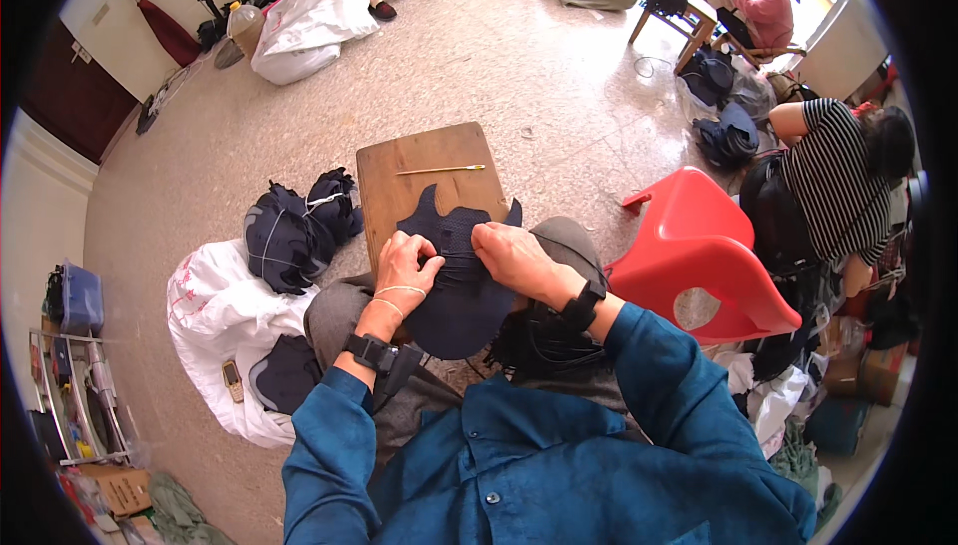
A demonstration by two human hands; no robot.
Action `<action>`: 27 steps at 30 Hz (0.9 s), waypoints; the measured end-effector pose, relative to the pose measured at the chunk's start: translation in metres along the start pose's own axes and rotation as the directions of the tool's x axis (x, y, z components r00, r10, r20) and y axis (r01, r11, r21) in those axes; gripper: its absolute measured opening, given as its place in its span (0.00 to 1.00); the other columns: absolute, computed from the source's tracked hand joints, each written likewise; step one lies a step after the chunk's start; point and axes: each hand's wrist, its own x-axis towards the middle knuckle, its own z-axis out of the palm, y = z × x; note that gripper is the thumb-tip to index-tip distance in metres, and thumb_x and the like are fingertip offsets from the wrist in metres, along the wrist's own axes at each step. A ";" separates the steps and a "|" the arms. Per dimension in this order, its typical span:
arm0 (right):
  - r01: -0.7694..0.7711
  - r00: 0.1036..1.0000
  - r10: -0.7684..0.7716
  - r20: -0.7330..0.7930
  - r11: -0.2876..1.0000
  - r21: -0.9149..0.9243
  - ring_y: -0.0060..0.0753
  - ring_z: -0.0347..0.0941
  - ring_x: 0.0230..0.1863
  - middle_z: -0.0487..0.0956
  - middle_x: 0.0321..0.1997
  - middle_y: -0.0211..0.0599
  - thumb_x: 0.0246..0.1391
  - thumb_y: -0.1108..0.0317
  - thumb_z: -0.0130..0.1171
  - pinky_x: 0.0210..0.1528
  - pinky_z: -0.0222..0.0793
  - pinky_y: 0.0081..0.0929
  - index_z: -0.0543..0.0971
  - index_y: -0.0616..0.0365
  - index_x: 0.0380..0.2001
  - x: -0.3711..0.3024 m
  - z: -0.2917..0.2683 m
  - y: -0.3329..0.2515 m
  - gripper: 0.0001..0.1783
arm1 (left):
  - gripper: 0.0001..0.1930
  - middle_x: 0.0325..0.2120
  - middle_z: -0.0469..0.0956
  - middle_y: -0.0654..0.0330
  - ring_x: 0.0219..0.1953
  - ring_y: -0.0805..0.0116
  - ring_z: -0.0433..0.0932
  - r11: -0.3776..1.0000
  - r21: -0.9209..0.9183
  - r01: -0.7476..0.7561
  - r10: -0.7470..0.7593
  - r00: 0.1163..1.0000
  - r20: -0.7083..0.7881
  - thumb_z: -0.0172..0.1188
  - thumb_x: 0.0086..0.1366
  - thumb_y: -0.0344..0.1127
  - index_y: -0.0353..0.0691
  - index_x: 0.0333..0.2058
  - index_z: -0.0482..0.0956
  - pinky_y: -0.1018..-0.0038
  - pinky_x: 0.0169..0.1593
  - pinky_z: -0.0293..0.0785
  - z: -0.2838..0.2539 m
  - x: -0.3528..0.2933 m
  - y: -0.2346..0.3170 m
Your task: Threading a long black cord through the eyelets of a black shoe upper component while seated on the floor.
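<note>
A dark navy piece of knitted fabric (461, 310), possibly a shoe upper, lies over my lap and the near edge of a wooden stool (384, 171). Two pointed tips and a notched edge face away from me. My left hand (407, 271) pinches its left side, thumb and fingers together. On the opposite side, my right hand (514, 256) grips the cloth near its upper edge. Small creases run between the two hands. A thin pale stick with a yellowish end (440, 170) rests across the stool top.
Tied dark fabric bundles (289, 231) sit left of the stool, beside a white sack (215, 295) carrying a mobile phone (233, 381). A red plastic chair (689, 216) stands at my right. Beyond it, a person in a striped shirt (838, 181) bends among bags; another sits far right.
</note>
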 end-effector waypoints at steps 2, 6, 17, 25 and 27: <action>0.009 0.999 -0.004 -0.052 0.995 0.098 0.54 0.78 0.34 0.78 0.29 0.49 0.56 0.75 0.55 0.35 0.73 0.43 0.74 0.62 0.32 0.000 -0.004 -0.004 0.02 | 0.07 0.31 0.73 0.58 0.24 0.70 0.75 1.000 -0.021 0.006 -0.005 1.000 0.011 0.70 0.56 0.30 0.36 0.30 0.81 0.74 0.33 0.75 -0.005 -0.002 -0.003; -0.196 0.981 0.194 0.031 0.954 0.228 0.57 0.79 0.40 0.80 0.33 0.52 0.55 0.75 0.53 0.41 0.74 0.46 0.76 0.62 0.33 -0.003 -0.008 -0.008 0.04 | 0.07 0.31 0.74 0.57 0.26 0.69 0.76 0.999 -0.041 0.016 -0.013 0.998 0.067 0.69 0.58 0.29 0.36 0.32 0.80 0.74 0.34 0.76 -0.012 0.001 0.000; -0.206 0.975 0.223 -0.017 0.927 0.314 0.40 0.80 0.33 0.80 0.29 0.45 0.55 0.76 0.57 0.37 0.75 0.32 0.78 0.62 0.35 -0.015 0.002 -0.003 0.05 | 0.06 0.31 0.77 0.53 0.38 0.52 0.78 0.997 -0.075 -0.020 0.018 0.999 -0.038 0.65 0.55 0.27 0.37 0.32 0.80 0.59 0.46 0.72 -0.038 -0.015 0.004; -0.296 0.954 0.298 0.042 0.905 0.306 0.53 0.80 0.42 0.81 0.35 0.50 0.55 0.74 0.55 0.45 0.75 0.41 0.78 0.61 0.35 -0.014 -0.002 -0.007 0.05 | 0.07 0.34 0.73 0.58 0.44 0.55 0.75 0.970 0.199 -0.142 0.120 0.986 0.117 0.69 0.51 0.29 0.42 0.29 0.80 0.61 0.48 0.69 -0.048 -0.026 0.001; -0.294 0.954 0.296 0.040 0.905 0.309 0.53 0.79 0.42 0.81 0.35 0.50 0.55 0.74 0.55 0.45 0.75 0.41 0.78 0.61 0.35 -0.013 0.000 -0.008 0.05 | 0.06 0.32 0.76 0.58 0.42 0.53 0.76 0.948 0.256 -0.189 0.168 0.980 0.103 0.68 0.53 0.31 0.42 0.29 0.79 0.61 0.49 0.68 -0.049 -0.024 0.003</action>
